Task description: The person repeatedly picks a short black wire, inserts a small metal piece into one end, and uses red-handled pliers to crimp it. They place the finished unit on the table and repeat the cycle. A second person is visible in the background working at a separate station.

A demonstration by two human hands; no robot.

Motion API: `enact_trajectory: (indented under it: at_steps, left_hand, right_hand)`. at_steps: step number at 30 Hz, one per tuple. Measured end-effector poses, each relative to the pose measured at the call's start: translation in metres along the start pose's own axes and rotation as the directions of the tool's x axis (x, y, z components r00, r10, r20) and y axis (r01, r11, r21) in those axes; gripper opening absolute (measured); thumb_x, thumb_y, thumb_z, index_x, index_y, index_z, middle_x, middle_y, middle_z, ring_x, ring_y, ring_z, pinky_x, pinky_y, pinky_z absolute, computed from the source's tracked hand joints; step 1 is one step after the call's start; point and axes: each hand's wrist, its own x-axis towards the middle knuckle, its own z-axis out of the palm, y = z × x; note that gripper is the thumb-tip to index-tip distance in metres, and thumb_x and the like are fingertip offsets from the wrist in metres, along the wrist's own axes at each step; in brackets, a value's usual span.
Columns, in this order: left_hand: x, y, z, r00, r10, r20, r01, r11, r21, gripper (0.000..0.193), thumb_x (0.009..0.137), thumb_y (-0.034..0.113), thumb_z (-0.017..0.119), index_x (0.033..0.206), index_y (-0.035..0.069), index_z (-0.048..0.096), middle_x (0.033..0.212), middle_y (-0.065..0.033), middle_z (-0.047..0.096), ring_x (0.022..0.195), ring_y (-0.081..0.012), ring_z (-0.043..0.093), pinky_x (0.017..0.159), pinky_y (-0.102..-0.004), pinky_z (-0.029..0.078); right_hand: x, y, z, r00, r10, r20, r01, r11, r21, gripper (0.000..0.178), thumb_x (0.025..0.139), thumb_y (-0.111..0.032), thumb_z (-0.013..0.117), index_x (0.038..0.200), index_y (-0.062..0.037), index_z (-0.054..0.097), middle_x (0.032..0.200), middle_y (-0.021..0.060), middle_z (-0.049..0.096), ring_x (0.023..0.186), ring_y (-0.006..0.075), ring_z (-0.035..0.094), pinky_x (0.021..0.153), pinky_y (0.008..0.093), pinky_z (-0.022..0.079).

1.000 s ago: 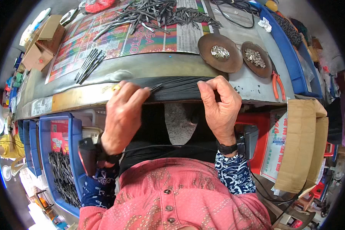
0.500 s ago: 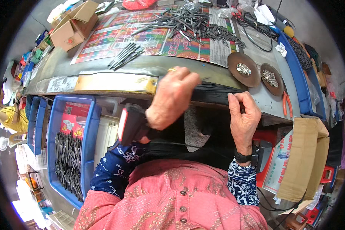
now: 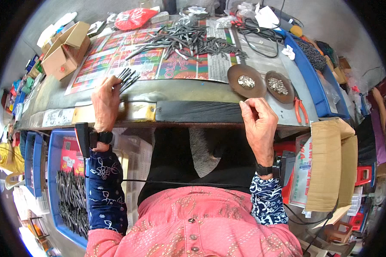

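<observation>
My left hand (image 3: 104,102) reaches over the table edge to a small bundle of thin black sticks (image 3: 129,81). Its thumb and fingers are closed at the bundle's left side; whatever lies between them is hidden. My right hand (image 3: 260,124) is raised at the front edge, beside the end of a black covered strip (image 3: 197,112). Thumb and forefinger meet in a pinch there, and anything in it is too small to make out. Just beyond it stand a brown bowl (image 3: 236,88) of small silvery pieces and a second brown bowl (image 3: 273,95) with similar pieces.
A tangled heap of black sticks (image 3: 182,40) lies on printed sheets at the back. Orange-handled pliers (image 3: 301,110) rest right of the bowls. Blue trays flank me: one with black sticks (image 3: 71,201) at lower left, another (image 3: 317,103) at right. Cardboard boxes stand left and right.
My left hand has moved left and away from me, from the black strip to the stick bundle. My right hand stays pinched at the table edge. The whole view has shifted a little.
</observation>
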Motion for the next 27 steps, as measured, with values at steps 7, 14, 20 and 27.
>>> enact_trajectory:
  at_steps: [7, 14, 20, 27]
  left_hand:
    - [0.008, -0.018, 0.008, 0.992, 0.116, 0.046, -0.121, 0.981, 0.152, 0.006, 0.083, 0.004, 0.063, 0.089, 0.003, 0.062, 0.080, -0.0147, 0.063, 0.074, -0.0331, 0.061, 0.065, -0.0402, 0.046]
    - [0.009, -0.024, 0.015, 0.995, 0.060, 0.077, -0.074, 0.978, 0.195, 0.004, 0.084, 0.005, 0.060, 0.087, 0.008, 0.061, 0.084, -0.0133, 0.058, 0.081, -0.0366, 0.058, 0.068, -0.0443, 0.045]
    - [0.011, -0.014, 0.014, 0.998, 0.053, 0.045, -0.063, 0.965, 0.255, 0.005, 0.083, 0.006, 0.062, 0.088, 0.008, 0.063, 0.085, -0.0127, 0.059, 0.081, -0.0365, 0.058, 0.067, -0.0434, 0.045]
    - [0.019, 0.021, 0.028, 0.996, 0.071, 0.062, -0.070, 0.997, -0.015, 0.006, 0.080, 0.008, 0.068, 0.086, 0.006, 0.065, 0.084, -0.0125, 0.062, 0.081, -0.0343, 0.060, 0.070, -0.0421, 0.046]
  right_hand:
    - [0.016, 0.029, -0.008, 0.998, -0.058, 0.010, 0.059, 0.947, -0.317, 0.014, 0.084, -0.012, 0.069, 0.093, -0.0019, 0.066, 0.086, 0.0090, 0.060, 0.080, 0.0253, 0.056, 0.070, 0.0363, 0.046]
    - [0.024, 0.047, 0.000, 0.988, -0.112, 0.107, 0.149, 0.883, -0.445, 0.034, 0.081, -0.029, 0.073, 0.105, -0.0053, 0.067, 0.103, 0.0145, 0.056, 0.100, 0.0330, 0.049, 0.086, 0.0452, 0.040]
    - [0.027, 0.047, 0.002, 0.981, -0.123, 0.148, 0.180, 0.856, -0.484, 0.039, 0.079, -0.032, 0.073, 0.107, -0.0057, 0.068, 0.105, 0.0141, 0.056, 0.103, 0.0325, 0.048, 0.085, 0.0473, 0.039]
    - [0.031, 0.041, 0.000, 0.969, -0.095, 0.229, 0.205, 0.826, -0.526, 0.035, 0.082, -0.033, 0.071, 0.106, -0.0081, 0.068, 0.105, 0.0110, 0.056, 0.103, 0.0310, 0.048, 0.086, 0.0449, 0.038]
